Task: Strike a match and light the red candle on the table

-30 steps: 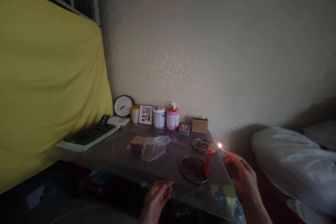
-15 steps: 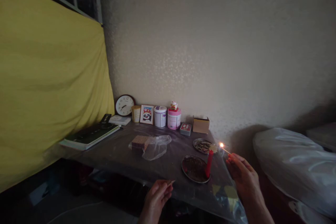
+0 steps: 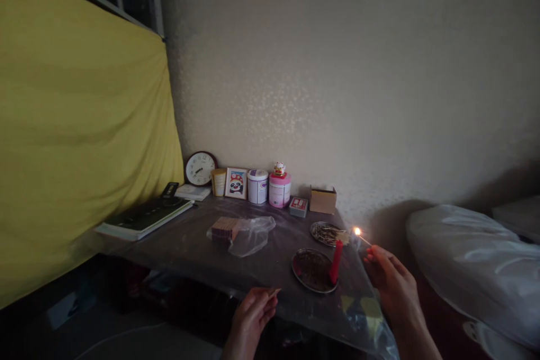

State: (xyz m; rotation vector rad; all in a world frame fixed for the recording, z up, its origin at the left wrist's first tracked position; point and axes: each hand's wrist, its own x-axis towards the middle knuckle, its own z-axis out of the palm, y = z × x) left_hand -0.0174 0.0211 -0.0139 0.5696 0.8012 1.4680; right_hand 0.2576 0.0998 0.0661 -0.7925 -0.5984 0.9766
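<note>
My right hand [image 3: 390, 281], at the table's right edge, pinches a burning match [image 3: 363, 239] with a small bright flame at its tip. Just left of the flame, a red candle [image 3: 336, 263] stands upright on the right part of a dark round metal plate [image 3: 310, 275]; no flame shows on it. Behind it, another metal plate [image 3: 321, 234] bears several matchsticks. My left hand [image 3: 254, 312] is closed around a small matchbox [image 3: 275, 293], mostly hidden by the fingers, in front of the table edge.
A plastic-wrapped pack of small boxes [image 3: 225, 229] lies mid-table. Along the wall stand a clock [image 3: 201, 169], a panda picture [image 3: 236, 184], tins [image 3: 257, 187], a lucky cat figurine [image 3: 279, 169] and a cardboard box [image 3: 323, 201]. A book [image 3: 145, 219] lies left; a big plastic bag [image 3: 472, 270] sits right.
The match flame has grown a little rounder and brighter. Both hands stay almost in place, and the things on the table have not moved.
</note>
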